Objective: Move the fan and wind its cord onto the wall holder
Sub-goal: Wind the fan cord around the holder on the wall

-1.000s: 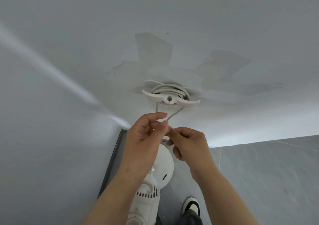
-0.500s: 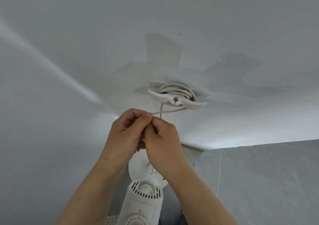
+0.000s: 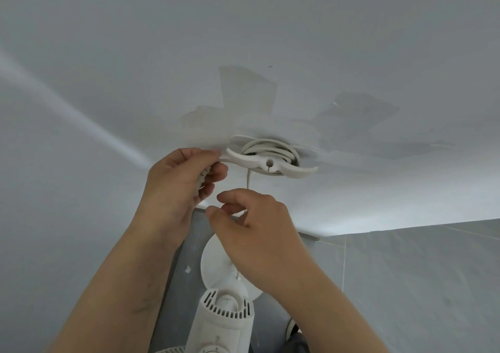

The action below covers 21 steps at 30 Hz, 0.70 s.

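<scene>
Head view: the white wall holder (image 3: pixel 270 163) already carries several turns of cord (image 3: pixel 266 149). Your left hand (image 3: pixel 178 190), at its left arm, has its grip closed on the cord's end. Your right hand (image 3: pixel 257 233) pinches the hanging strand below. The fan (image 3: pixel 221 323) stands near you, underneath. Keep tension; tuck the end behind the arm.

Grey tiled floor (image 3: pixel 422 285) carries white fan (image 3: pixel 221 317), round base flat on it beside wall.
</scene>
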Each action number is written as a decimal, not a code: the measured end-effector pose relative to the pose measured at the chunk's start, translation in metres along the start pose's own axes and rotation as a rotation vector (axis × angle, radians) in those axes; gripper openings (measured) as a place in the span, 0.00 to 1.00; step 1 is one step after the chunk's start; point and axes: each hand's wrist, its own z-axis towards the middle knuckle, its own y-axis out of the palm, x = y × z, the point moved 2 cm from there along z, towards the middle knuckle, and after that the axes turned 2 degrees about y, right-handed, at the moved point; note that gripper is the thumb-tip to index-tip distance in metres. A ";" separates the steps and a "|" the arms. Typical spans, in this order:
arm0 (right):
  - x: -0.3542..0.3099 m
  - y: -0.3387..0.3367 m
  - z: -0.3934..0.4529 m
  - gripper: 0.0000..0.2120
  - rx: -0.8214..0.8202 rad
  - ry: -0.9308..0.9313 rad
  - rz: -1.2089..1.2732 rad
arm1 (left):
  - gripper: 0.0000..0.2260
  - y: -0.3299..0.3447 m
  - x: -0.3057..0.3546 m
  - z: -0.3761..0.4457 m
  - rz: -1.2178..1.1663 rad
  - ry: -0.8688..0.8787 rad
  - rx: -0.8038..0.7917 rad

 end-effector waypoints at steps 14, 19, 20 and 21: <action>0.014 -0.012 -0.011 0.13 0.060 -0.036 0.223 | 0.07 0.001 0.005 -0.017 -0.142 0.298 -0.058; 0.018 -0.010 -0.013 0.13 0.047 -0.029 0.225 | 0.07 0.002 0.012 -0.026 0.528 0.725 0.096; 0.020 -0.009 -0.013 0.13 0.042 -0.022 0.218 | 0.07 0.002 0.016 -0.026 0.621 0.799 0.102; 0.021 -0.007 -0.014 0.13 0.037 -0.014 0.212 | 0.07 0.001 0.019 -0.027 0.688 0.865 0.113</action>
